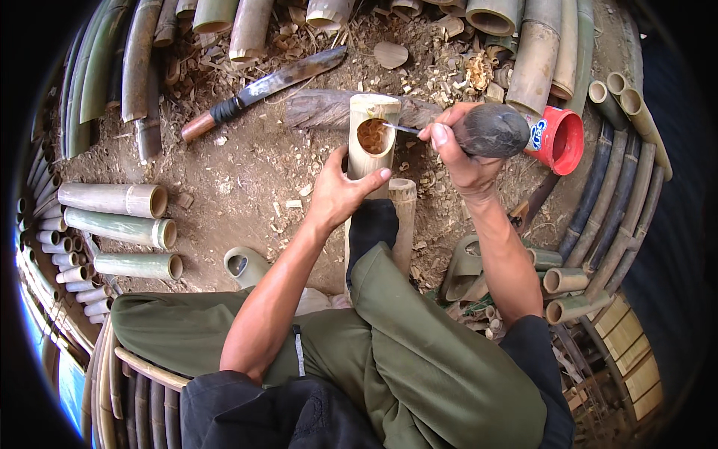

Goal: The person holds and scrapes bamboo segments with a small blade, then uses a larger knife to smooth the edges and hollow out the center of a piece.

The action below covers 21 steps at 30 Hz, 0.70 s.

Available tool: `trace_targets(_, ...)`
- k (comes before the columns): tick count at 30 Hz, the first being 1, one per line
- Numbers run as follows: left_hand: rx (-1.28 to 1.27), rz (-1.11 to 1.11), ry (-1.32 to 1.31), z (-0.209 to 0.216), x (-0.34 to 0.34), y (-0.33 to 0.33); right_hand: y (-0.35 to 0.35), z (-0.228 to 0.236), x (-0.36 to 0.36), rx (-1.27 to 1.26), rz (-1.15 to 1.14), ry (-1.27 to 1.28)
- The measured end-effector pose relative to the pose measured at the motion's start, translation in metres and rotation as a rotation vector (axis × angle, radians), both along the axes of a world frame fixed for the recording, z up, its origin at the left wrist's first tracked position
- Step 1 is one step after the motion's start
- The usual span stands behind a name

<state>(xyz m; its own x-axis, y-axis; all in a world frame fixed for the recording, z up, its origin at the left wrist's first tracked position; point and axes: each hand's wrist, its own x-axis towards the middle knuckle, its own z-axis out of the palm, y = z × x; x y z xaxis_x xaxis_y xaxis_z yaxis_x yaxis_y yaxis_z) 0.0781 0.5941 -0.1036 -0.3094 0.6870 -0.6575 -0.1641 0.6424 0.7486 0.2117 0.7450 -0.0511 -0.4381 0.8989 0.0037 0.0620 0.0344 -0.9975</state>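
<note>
A pale bamboo tube [372, 166] rests its far end on a dark wooden log [318, 110]. Cut into its upper side is an oval hole with a brown inside. My left hand [345, 188] holds the tube below this hole, thumb across the top and fingers partly hidden at the side. Closed in my right hand [465, 153] is a carving tool [490, 131] with a bulky, rounded dark handle. Its thin metal blade points left and meets the hole's right edge. My foot in a black sock [372, 224] sits against the tube's near end.
A big knife [262, 93] lies on the chip-strewn dirt at far left. Right of my right hand is a red tub [565, 141]. Cut bamboo tubes [112, 200] lie at left, with more along the far side and right. A green clog [247, 266] is near my leg.
</note>
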Motion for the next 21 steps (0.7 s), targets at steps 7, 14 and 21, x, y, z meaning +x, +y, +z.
trace_targets(7, 0.037, 0.039, 0.045, -0.021, 0.014, 0.005, 0.002, -0.014, 0.002, 0.194, 0.066, -0.014)
trace_targets(14, 0.082, 0.078, -0.066, -0.03, 0.013, 0.008, -0.003, -0.011, 0.004, -0.099, -0.124, 0.214)
trace_targets(21, 0.059, 0.074, -0.146, -0.031, 0.012, 0.009, 0.0, -0.016, 0.015, -0.324, -0.326, 0.287)
